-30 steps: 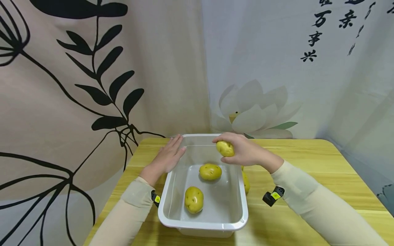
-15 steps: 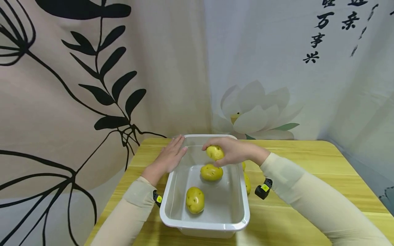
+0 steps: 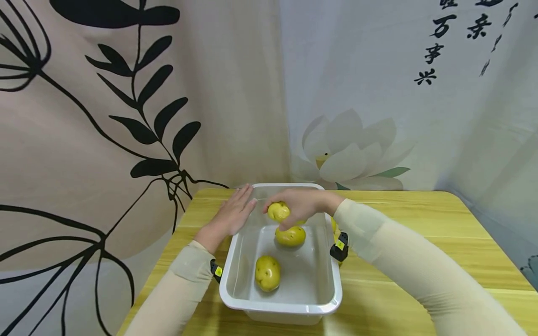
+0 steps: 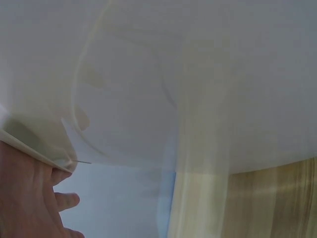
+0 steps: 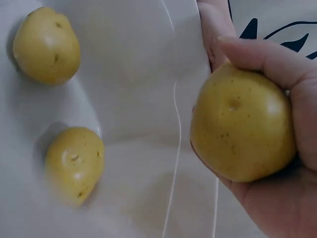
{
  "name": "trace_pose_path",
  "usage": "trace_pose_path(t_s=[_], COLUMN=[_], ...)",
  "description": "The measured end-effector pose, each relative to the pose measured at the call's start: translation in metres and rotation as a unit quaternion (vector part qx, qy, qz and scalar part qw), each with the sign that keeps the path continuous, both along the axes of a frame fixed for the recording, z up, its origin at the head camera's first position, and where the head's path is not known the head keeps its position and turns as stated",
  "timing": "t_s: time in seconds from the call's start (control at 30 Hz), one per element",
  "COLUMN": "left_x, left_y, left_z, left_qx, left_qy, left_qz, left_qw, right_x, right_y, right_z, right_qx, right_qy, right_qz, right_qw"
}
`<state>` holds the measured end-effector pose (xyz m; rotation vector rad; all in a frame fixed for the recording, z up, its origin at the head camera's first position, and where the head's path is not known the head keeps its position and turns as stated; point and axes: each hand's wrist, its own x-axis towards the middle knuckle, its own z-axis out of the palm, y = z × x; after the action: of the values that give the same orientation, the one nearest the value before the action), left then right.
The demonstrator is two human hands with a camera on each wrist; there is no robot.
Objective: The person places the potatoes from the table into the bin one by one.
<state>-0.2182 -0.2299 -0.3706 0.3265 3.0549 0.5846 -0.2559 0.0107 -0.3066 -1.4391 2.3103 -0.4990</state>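
My right hand (image 3: 302, 204) grips a yellow potato (image 3: 277, 211) above the back part of a white plastic tub (image 3: 280, 309). Up close in the right wrist view, this potato (image 5: 242, 124) sits between the thumb and the fingers. Two more potatoes lie on the tub's floor: one potato (image 3: 291, 236) just below my right hand, another potato (image 3: 267, 273) toward the near left. My left hand (image 3: 230, 212) rests on the tub's left rim with straight fingers; the left wrist view mostly shows the tub's outer wall (image 4: 133, 99).
The tub stands on a wood-grain table (image 3: 403, 261). Just outside its right wall are more potatoes (image 3: 334, 225), mostly hidden behind my right wrist. A printed curtain (image 3: 235, 93) hangs behind the table's back edge.
My right hand has carried its potato leftward and slightly down, from the tub's right rim to over its inside. The left hand stays on the rim.
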Motion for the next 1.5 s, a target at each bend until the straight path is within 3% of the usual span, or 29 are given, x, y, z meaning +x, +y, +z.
trace_pose_path(t_s=[0.17, 0.43, 0.9, 1.23, 1.5], left_x=[0.0, 0.0, 0.0, 0.001, 0.0], left_y=[0.001, -0.001, -0.001, -0.002, 0.0], left_z=[-0.002, -0.001, -0.003, -0.001, -0.002], left_qx=[0.008, 0.005, 0.007, 0.004, 0.003], left_qy=[-0.005, -0.002, -0.005, -0.003, 0.0], left_qz=[-0.002, 0.001, -0.005, -0.001, -0.001], left_qw=[1.0, 1.0, 1.0, 1.0, 1.0], right_x=[-0.004, -0.009, -0.01, -0.004, 0.0], right_y=[-0.012, -0.021, -0.037, -0.046, -0.047], right_z=[-0.004, -0.014, -0.047, -0.061, -0.067], right_qx=[0.008, 0.016, -0.006, 0.009, 0.023], right_qy=[-0.103, -0.186, -0.238, -0.236, -0.288], right_qz=[0.007, -0.013, -0.022, -0.007, -0.013], right_qw=[0.995, 0.982, 0.971, 0.972, 0.957])
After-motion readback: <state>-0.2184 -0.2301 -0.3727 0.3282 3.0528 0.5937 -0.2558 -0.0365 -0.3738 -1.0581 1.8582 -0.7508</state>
